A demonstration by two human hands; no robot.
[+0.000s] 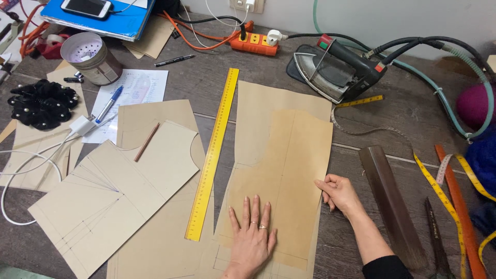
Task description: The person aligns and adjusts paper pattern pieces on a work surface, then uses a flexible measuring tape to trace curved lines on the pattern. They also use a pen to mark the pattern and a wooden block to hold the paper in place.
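The left hand (252, 237) lies flat with fingers spread on the tan paper pattern piece (289, 175), its wrist cut off by the lower edge; the right hand (338, 192) pinches that sheet's right edge, thumb partly hidden beneath the paper, fingers curled closed on it; a paler sheet underneath (274, 101) shows only above and below; just left of the left fingertips runs a yellow ruler (213, 155); right of the right fingers lies a dark metal bar (390, 199); far beyond the fingertips, a tin (93, 58) stands open, its contents hard to make out; an iron (336, 70) rests there too.
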